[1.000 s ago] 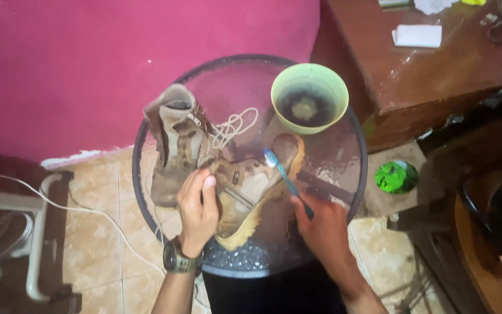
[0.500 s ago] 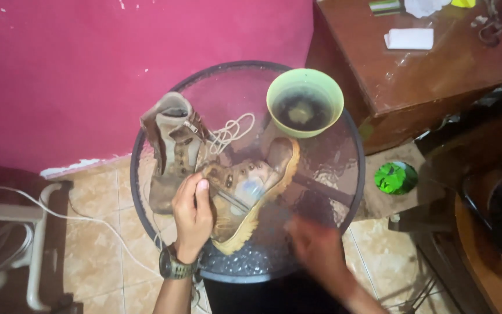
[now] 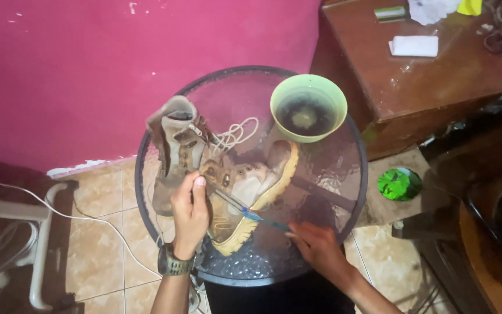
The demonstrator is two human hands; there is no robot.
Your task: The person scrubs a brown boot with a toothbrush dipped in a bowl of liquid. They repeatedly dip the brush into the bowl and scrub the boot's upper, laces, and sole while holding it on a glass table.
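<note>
A brown boot [image 3: 250, 189] with a tan sole lies on its side on a round glass table [image 3: 344, 174]. My left hand [image 3: 190, 214], with a watch on the wrist, holds the boot's ankle end. My right hand [image 3: 316, 247] grips a blue toothbrush [image 3: 257, 216] whose head rests against the boot's side near the sole. A second brown boot [image 3: 174, 150] stands upright at the table's left, its pale laces [image 3: 235, 135] trailing over the glass. A green bowl [image 3: 308, 107] of dark water sits at the table's far side.
A brown wooden cabinet [image 3: 437, 75] stands at the right with white paper and small items on top. A green round object [image 3: 399, 184] lies on the tiled floor. A white cable [image 3: 82, 224] and a white frame [image 3: 42, 250] are at the left. A pink wall is behind.
My right hand has moved from the boot's upper side down toward the near edge, bringing the toothbrush low against the sole. The left hand has stayed on the boot.
</note>
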